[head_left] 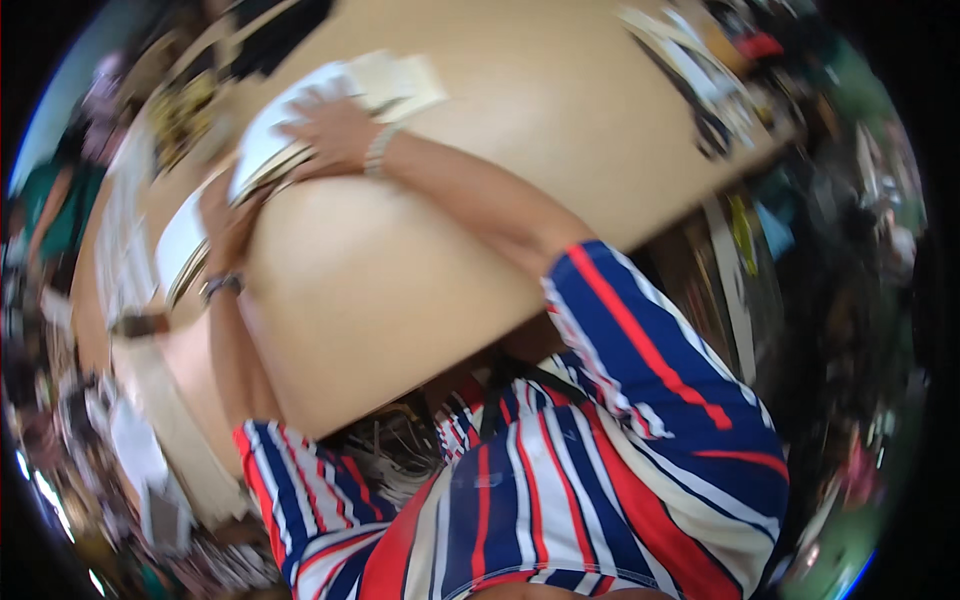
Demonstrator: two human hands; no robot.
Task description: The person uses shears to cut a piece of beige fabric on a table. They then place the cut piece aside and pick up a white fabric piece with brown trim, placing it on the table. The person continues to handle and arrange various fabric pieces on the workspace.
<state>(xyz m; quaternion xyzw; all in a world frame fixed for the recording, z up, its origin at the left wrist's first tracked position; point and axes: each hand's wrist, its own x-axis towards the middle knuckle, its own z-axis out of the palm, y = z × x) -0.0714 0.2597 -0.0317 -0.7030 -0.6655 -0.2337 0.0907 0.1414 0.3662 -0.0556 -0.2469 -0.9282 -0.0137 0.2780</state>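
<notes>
A stack of white sheets with cream edges lies on the far left part of the tan table; whether they are paper or cloth I cannot tell. My right hand rests on it with the fingers spread, the thumb along the near edge. Lower on the same stack, my left hand is closed around the near edge, its fingers partly blurred and hidden. Beyond my right hand, cream pieces stick out from the stack.
Scissors with black handles lie at the table's right corner beside white strips. A brown block-like thing sits left of my left hand. Yellowish scraps lie at the far left. A person in green is beyond the table.
</notes>
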